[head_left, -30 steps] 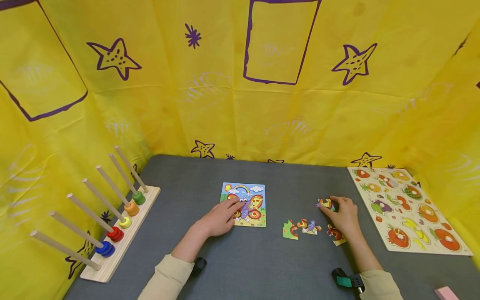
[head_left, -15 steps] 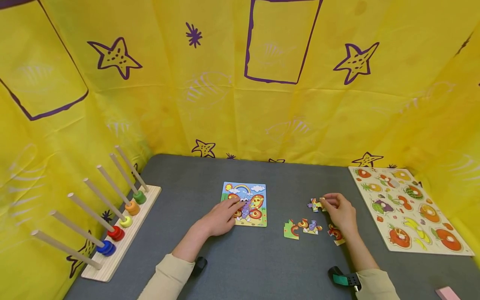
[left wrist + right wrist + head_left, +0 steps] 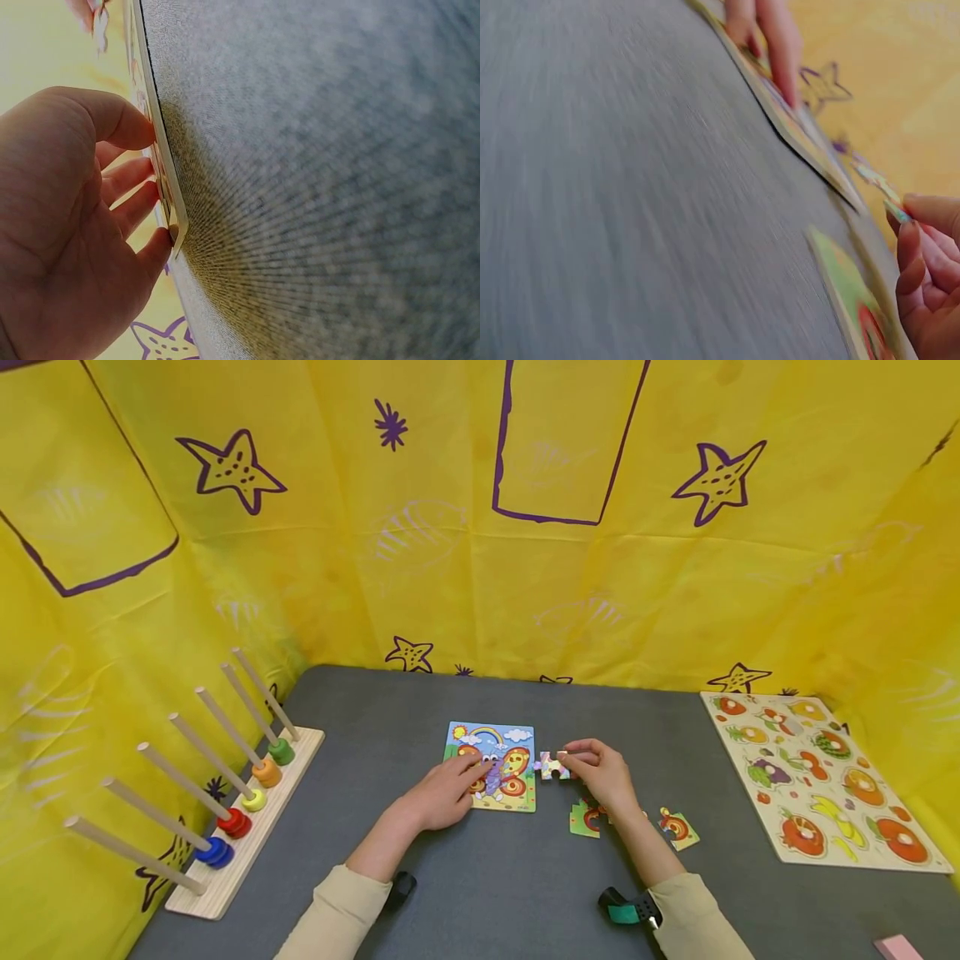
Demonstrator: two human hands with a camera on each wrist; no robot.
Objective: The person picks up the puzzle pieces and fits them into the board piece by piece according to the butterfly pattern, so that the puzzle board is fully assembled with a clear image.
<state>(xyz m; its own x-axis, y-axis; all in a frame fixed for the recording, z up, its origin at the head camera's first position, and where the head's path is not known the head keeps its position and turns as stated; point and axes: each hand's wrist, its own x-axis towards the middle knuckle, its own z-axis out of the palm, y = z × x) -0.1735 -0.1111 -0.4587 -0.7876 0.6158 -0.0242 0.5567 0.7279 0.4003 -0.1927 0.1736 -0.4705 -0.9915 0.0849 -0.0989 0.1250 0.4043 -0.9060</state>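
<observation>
A pink block [image 3: 897, 947] is seen nearest, on the table [image 3: 480, 893]. Beyond it, loose puzzle pieces, one green [image 3: 583, 820] and one orange-swirled [image 3: 678, 829], are noted beside the right forearm. A piece [image 3: 552, 766] is pinched by the right hand [image 3: 606, 777], just beside the butterfly board [image 3: 512, 781]; it is shown raised by the right wrist view only. The board is touched by the relaxed left hand [image 3: 442, 795]; its thickness is revealed from the left wrist. Coloured rings [image 3: 236, 823] are carried on the peg stand [image 3: 261, 823].
</observation>
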